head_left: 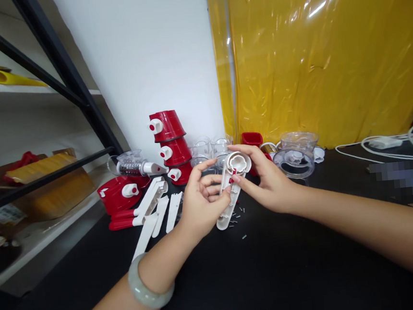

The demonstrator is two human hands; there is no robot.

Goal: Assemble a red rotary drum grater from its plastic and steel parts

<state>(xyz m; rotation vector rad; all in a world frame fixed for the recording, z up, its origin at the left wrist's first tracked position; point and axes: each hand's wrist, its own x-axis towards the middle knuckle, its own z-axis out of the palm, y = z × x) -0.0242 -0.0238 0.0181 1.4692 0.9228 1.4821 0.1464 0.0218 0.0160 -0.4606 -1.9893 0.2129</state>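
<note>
Between my two hands is a white plastic handle shell (228, 202), tilted, its hollow ribbed side facing me and its round socket end up. My left hand (205, 198) grips its left edge, with the thumb on the inside. My right hand (263, 181) holds the upper end, its thumb beside a small red part (232, 179) set in the shell. Below it, several small metal screws (244, 237) lie loose on the black table (292, 268). Left of my left hand lie white handle pieces (160, 216) and handles with red grips (122, 219).
Red grater bases (172, 151) stand stacked at the back, with another red base (118, 194) to their left. Clear plastic cups (201, 148) and clear rings (294, 163) stand along the wall. White cables (382, 143) lie at the right. A black-framed shelf (53, 57) borders the left.
</note>
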